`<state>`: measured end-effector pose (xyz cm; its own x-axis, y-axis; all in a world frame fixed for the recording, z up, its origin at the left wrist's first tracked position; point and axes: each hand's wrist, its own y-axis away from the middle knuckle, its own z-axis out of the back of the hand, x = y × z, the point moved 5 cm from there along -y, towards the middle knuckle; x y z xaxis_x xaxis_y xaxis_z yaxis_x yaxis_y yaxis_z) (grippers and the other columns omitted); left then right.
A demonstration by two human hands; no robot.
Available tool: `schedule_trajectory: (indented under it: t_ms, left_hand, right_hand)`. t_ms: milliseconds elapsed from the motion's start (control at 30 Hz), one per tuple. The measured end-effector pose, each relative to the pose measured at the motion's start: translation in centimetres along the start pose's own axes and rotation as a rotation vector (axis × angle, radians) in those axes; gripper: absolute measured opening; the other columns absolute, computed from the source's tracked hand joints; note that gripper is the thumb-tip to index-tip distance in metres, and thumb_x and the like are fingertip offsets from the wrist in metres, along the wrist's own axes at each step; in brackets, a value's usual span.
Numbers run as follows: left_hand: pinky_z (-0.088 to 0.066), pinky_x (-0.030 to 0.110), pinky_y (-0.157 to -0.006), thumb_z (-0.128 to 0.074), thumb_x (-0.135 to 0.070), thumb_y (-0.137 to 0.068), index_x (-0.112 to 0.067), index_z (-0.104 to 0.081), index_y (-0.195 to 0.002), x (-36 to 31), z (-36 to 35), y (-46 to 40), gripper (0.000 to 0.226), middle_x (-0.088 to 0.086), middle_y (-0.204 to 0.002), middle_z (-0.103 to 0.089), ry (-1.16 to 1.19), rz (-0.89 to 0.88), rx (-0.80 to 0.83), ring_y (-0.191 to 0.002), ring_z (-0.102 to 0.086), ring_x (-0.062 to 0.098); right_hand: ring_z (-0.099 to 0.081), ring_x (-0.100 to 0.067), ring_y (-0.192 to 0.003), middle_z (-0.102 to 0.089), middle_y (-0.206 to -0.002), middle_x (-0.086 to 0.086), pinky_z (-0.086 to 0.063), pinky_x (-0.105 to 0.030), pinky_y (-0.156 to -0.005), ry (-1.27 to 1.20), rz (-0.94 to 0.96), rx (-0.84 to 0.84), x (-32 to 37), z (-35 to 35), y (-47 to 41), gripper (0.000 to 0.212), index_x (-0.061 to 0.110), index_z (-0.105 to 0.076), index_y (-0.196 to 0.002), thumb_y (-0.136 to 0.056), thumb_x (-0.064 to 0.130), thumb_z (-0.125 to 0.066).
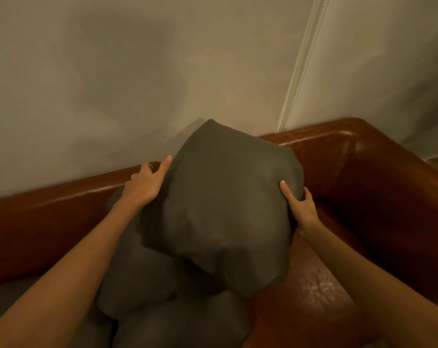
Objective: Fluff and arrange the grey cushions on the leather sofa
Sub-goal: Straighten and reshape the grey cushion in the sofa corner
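Note:
A large grey cushion [225,204] is held up between both hands above the brown leather sofa [363,197]. My left hand [145,183] lies against the cushion's left side with the fingers stretched out. My right hand [299,208] grips the cushion's right edge, thumb on the front face and fingers curled behind. Below it lie other grey cushions [137,272] piled on the seat, with one more [182,325] at the bottom edge of the view.
The sofa backrest [49,204] runs along a pale wall [112,84]. The right armrest [401,177] encloses the corner. A white curtain or blind edge [303,61] hangs behind the corner. Bare leather seat [313,292] shows to the right of the pile.

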<state>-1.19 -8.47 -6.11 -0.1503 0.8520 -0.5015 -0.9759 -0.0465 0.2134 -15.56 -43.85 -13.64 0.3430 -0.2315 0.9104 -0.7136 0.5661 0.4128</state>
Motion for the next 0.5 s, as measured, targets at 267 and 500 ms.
schedule_trajectory:
  t_ms: [267,500]
  left_hand:
    - [-0.027,0.050,-0.115,-0.031,-0.098,-0.063,-0.020,-0.040,-0.146,-1.0,-12.1,2.6,0.115,0.005,-0.152,-0.038,0.322,0.186,0.371,-0.139,-0.035,0.031]
    - [-0.039,0.036,-0.099,-0.041,-0.070,-0.088,-0.021,-0.036,-0.142,-5.0,-18.9,7.2,0.073,-0.004,-0.135,-0.048,0.680,0.158,0.411,-0.113,-0.051,0.015]
  right_hand:
    - [-0.052,-0.017,-0.123,-0.047,-0.143,0.009,-0.046,-0.045,-0.100,-0.040,-0.043,0.063,-2.5,9.2,-1.4,0.103,0.036,-0.032,-0.149,-0.064,0.090,-0.053]
    - [-0.051,-0.020,-0.122,-0.051,-0.132,0.008,-0.042,-0.046,-0.104,-0.081,-0.002,-0.084,-4.9,14.6,-1.8,0.080,0.033,-0.031,-0.147,-0.083,0.079,-0.044]
